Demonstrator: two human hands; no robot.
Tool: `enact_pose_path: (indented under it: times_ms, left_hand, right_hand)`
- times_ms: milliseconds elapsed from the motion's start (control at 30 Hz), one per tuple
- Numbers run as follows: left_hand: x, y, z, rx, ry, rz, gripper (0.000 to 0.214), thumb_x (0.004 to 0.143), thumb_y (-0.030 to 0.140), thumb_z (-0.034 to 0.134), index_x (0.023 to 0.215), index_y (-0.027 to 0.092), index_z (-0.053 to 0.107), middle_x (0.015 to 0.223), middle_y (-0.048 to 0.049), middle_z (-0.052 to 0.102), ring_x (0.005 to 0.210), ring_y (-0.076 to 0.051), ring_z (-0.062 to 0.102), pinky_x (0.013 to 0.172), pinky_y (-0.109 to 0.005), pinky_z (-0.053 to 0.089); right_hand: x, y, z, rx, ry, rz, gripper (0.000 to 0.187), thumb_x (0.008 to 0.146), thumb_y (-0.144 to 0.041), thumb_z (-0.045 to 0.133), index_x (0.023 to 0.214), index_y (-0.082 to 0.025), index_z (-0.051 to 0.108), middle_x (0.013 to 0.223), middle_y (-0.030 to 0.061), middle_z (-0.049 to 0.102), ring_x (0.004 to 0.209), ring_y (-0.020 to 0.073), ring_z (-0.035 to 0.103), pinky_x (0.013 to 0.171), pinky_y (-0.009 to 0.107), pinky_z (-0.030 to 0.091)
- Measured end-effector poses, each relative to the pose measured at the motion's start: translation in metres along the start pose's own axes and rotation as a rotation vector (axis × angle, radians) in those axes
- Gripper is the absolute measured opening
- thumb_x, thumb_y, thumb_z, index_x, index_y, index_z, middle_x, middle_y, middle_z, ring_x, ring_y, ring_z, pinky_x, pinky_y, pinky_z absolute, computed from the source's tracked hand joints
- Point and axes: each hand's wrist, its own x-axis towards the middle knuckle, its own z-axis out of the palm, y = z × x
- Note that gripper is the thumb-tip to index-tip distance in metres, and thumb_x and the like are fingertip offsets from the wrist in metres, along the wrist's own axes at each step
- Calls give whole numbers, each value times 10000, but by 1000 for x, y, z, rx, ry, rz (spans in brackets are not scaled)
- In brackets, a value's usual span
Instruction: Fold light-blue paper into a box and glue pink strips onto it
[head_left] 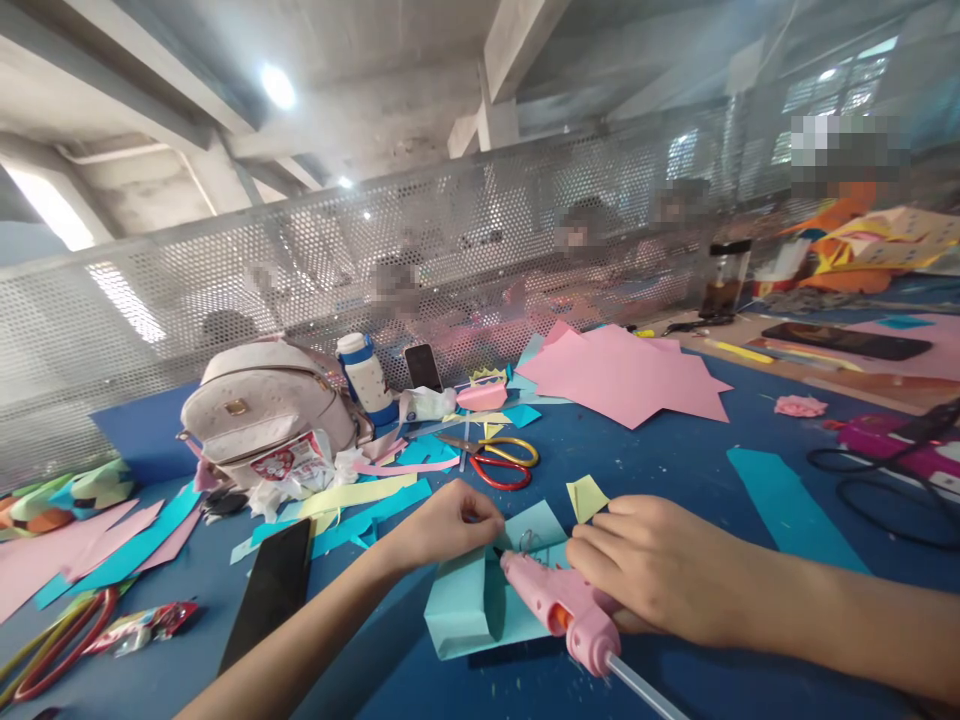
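Left hand [459, 525]: curled, thumb and forefinger bent towards each other at the far edge of the folded paper; from where I stand I can't tell whether they actually pinch it.
Right hand [656, 565]: closed around the glue gun [559, 600], fingers wrapped over its handle.
Glue gun: pink, its nozzle aimed at the left hand's fingertips above the inside of the folded paper, with a clear glue stick [645, 690] poking out of the back.
Folded paper [454, 605]: light blue, creased into a box-like shape, lying on the blue tabletop [660, 460] between the two hands, partly covered by the glue gun.
Yellow scrap [586, 498]: just beyond the right hand's knuckles.
Scissors [480, 452]: one red handle and one yellow, resting beyond the left hand near a scatter of paper strips.
Black phone [270, 590]: lying beside the left forearm.
Backpack [262, 400]: pale, standing at the back, with a white and blue bottle [367, 378] upright next to it.
Pink sheets [622, 375]: fanned in a pile at the far side.
Blue strip [795, 505]: flat, beyond the right forearm.
Mesh screen [450, 260]: behind everything, blurred people showing through its holes.
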Motion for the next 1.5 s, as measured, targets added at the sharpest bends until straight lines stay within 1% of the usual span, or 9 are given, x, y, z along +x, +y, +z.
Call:
enact_pose_path:
  times_ms: [133,333,733,933,1000,1100,1267,1400,1500]
  left_hand:
    - [0,-1,0,-18,-19,1,214,732,183,504,523,148,479,625,36,453,594,-80,367,521,-211,289]
    - [-2,1,1,-37,-25,5,239,736,184,491,508,160,424,615,44,397,591,-80,326,514,-223,254]
    - [-3,3,1,-45,-20,-2,221,735,176,490,518,155,447,619,42,417,598,-81,342,523,-222,261]
    - [-3,3,0,-35,-16,-6,222,738,166,486,520,159,442,611,44,397,602,-87,333,525,-227,253]
    - [-4,3,0,-33,-20,-3,234,739,165,487,513,161,428,606,46,372,600,-85,319,524,-229,245]
    - [-4,2,0,-32,-26,3,222,743,165,482,526,161,440,616,41,385,604,-87,328,527,-233,250]
    - [-5,1,0,-30,-35,15,234,749,165,477,525,167,409,608,44,367,592,-83,312,522,-236,239]
    - [-5,2,0,-25,-40,16,246,756,169,474,524,168,392,602,47,350,586,-81,303,515,-237,227]
    - [-5,2,-1,-15,-41,17,237,763,174,475,534,165,415,606,45,359,591,-83,312,515,-234,232]
  right_hand:
    - [1,1,1,11,1,-5,637,1067,-443,50,716,-197,521,627,9,578,494,169,464,533,355,224]
    - [3,2,4,1,10,9,620,1071,-425,65,717,-197,520,622,2,577,494,171,468,534,355,224]
    - [4,2,4,18,14,8,636,1071,-423,51,698,-197,514,599,6,573,477,168,443,530,353,206]
    - [6,3,5,61,-27,5,630,1063,-469,57,715,-199,507,600,2,570,470,165,449,537,345,207]
    - [6,3,5,58,-47,0,590,1066,-474,113,727,-198,510,609,0,576,474,167,462,540,344,210]
    - [5,2,5,34,-80,-1,459,1047,-471,316,737,-197,515,620,-10,587,486,171,490,537,345,209]
    - [2,1,8,1,-112,1,302,910,-426,631,745,-200,518,627,-31,599,505,172,524,529,349,210]
    - [1,1,10,-25,-111,-5,303,847,-413,709,744,-199,521,628,-36,602,508,172,531,525,352,208]
    - [1,1,9,-32,-96,-11,303,866,-416,689,742,-199,519,631,-34,601,509,170,529,524,352,205]
